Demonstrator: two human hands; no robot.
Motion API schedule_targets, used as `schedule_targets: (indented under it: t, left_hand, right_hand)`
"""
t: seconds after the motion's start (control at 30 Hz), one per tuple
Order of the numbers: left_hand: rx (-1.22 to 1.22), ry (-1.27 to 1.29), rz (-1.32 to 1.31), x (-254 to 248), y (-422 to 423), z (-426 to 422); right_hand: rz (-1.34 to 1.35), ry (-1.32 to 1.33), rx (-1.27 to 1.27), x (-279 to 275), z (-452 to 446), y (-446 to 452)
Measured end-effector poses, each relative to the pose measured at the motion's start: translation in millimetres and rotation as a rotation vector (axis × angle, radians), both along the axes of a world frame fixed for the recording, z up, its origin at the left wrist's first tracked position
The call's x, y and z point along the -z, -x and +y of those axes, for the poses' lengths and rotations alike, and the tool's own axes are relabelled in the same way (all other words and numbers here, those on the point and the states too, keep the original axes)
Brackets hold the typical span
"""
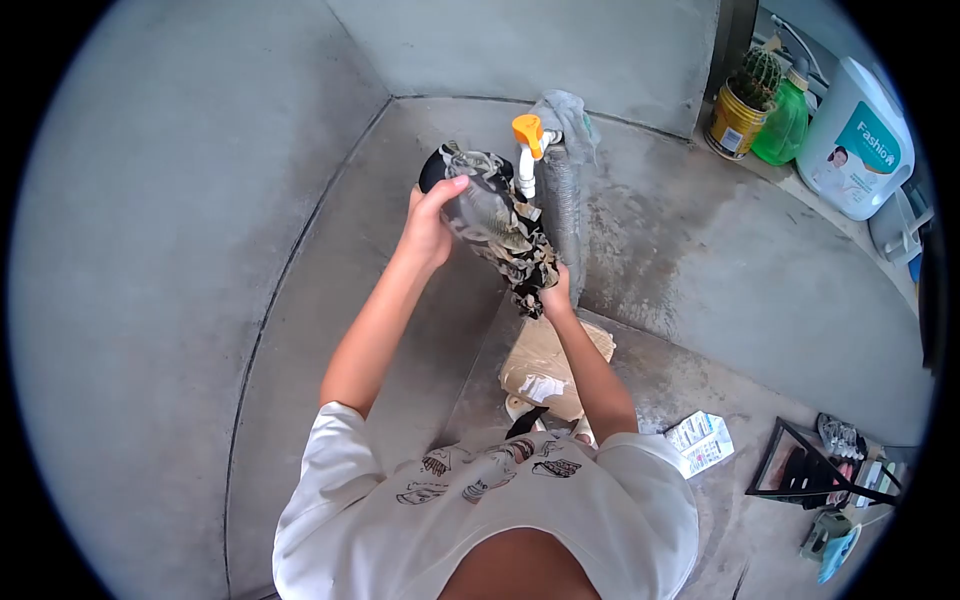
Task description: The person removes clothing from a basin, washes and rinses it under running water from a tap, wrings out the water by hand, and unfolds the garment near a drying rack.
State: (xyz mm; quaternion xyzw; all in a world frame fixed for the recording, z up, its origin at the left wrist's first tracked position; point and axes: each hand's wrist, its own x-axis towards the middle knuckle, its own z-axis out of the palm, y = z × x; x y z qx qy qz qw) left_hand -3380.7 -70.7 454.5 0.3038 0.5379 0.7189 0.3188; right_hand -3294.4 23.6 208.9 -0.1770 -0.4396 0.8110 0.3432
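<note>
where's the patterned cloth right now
The patterned cloth is in the head view's upper middle, held between the left hand and the right hand, just left of and below the orange tap handle.

Toward two o'clock ran a narrow ledge (790, 178), and along it things stood in a close row. The yellow tin (732, 125) came first, then the green bottle (784, 122), then the big white jug (857, 145) with its teal label. Nearer three o'clock was a grey container (897, 228). Below, the floor (735, 535) was grey and stained. Just off centre toward four o'clock sat a tan block (540, 362), partly hidden; farther out that way were a white printed packet (703, 443) and a black-framed rack (764, 456).
</note>
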Motion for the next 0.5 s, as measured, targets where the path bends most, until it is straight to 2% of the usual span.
schedule_targets:
  t: [0.07,0.1,0.17,0.2,0.23,0.27,0.3,0.37,0.4,0.43,0.47,0.5]
  left_hand:
    - [-0.133,-0.049,-0.313,42.0,24.6,-18.0]
    - [-0.091,0.026,-0.415,54.3,21.0,-28.6]
    - [-0.06,0.259,-0.753,121.6,26.5,-50.0]
    - [-0.101,0.467,-0.921,163.3,23.9,-54.5]
    - [-0.132,0.701,-0.945,199.8,13.4,-54.6]
    - [-0.106,0.866,-0.933,234.4,1.7,-57.0]
    - [-0.231,0.86,-0.985,243.8,-15.4,-54.6]
    - [-0.349,0.601,-0.731,245.9,-42.9,-46.4]
    - [-0.34,0.58,-0.748,250.4,-42.1,-39.6]
    - [-0.244,0.516,-0.187,256.0,-40.6,-32.7]
    - [-0.149,0.425,0.369,236.4,-42.7,-24.8]
    - [0.061,0.822,0.684,215.3,-43.9,-21.8]
  right_hand:
    - [0.056,0.177,0.017,-23.4,22.3,-17.0]
    - [0.044,0.191,0.025,-38.9,32.5,-21.7]
    - [-0.03,-0.031,-0.001,-71.0,45.8,-26.3]
    - [-0.058,-0.028,-0.007,-83.0,43.8,-22.2]
    - [-0.083,-0.032,-0.011,-93.3,42.6,-13.9]
    - [-0.058,-0.232,0.047,-86.9,43.4,-2.7]
    - [-0.033,-0.423,0.123,-81.2,43.9,8.4]
    - [-0.01,-0.463,0.155,-85.3,32.9,11.7]
    - [-0.04,0.05,-0.193,-80.2,36.9,4.6]
    - [-0.022,0.044,-0.311,-74.8,41.1,1.0]
    - [0.112,0.307,-0.343,-68.8,42.0,1.2]
    - [0.25,0.572,-0.365,-62.2,41.7,0.9]
